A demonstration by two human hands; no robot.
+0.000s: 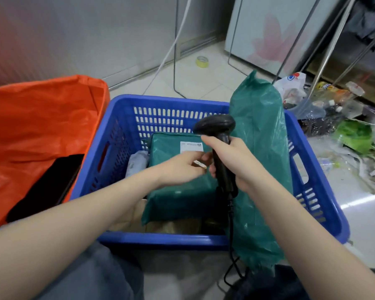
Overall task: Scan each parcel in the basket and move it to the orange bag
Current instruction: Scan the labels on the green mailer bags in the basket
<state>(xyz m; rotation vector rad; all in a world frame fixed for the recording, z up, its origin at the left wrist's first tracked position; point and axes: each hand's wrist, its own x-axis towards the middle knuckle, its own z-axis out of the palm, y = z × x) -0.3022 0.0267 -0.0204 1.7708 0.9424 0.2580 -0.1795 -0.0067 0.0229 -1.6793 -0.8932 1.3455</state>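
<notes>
A: What's the right hand doing?

B: It is wrapped tight round the handle of the black scanner, head tipped forward so the window faces the white label on the flat green parcel, just beyond the grip.

A: And the left hand?

B: It lies on that same parcel, just left of the grip, fingers curled at the label's lower edge, probably steadying it. Whether they pinch anything I cannot tell.

A: Where does it all sit?

B: In the blue basket. A tall green parcel leans just right of the grip; the orange bag gapes well to the left, ready. Pale tiled floor, a tape roll far beyond, and plastic litter off right.
</notes>
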